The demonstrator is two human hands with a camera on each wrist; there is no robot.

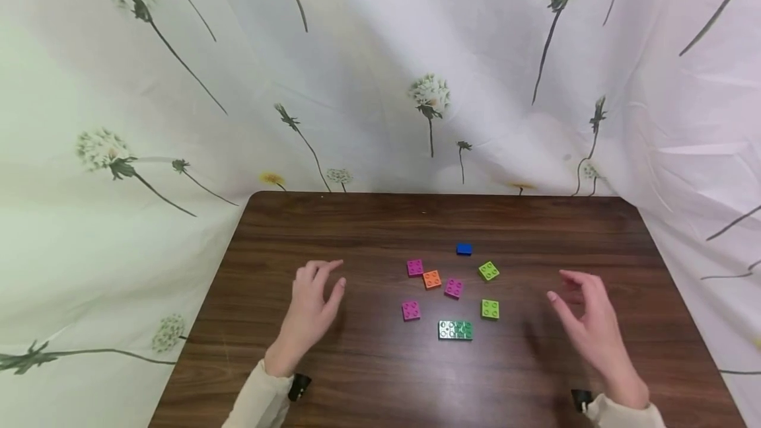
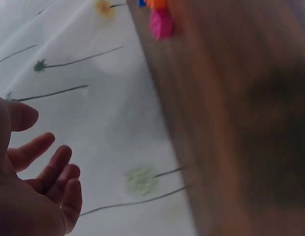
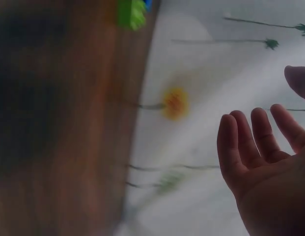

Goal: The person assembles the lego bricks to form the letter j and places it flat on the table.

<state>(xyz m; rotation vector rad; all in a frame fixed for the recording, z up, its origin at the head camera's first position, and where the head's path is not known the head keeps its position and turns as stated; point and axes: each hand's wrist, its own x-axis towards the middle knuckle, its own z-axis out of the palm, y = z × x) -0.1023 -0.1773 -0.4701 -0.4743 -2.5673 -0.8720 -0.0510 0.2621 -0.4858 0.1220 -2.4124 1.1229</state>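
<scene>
In the head view my left hand (image 1: 310, 306) hovers over the left of the table, fingers loosely bent, holding nothing. My right hand (image 1: 591, 322) is likewise bare on the right, thumb and fingers apart. Between them lie toy building bricks: a magenta brick (image 1: 415, 267), an orange brick (image 1: 431, 279) close by it, a second magenta brick (image 1: 454, 288), and a third magenta brick (image 1: 411, 310) nearest my left hand. A lime brick (image 1: 490, 309) and another lime brick (image 1: 489, 271) sit toward the right hand. The longer dark green brick (image 1: 455, 330) is in front, the blue brick (image 1: 464, 249) farthest back.
The bricks lie on a dark wood-grain table (image 1: 357, 375) with rounded far corners. A white curtain (image 1: 368, 84) printed with dandelions hangs behind it and along both sides. A black strap (image 1: 299, 387) shows at the left wrist and a dark piece (image 1: 581, 400) at the right.
</scene>
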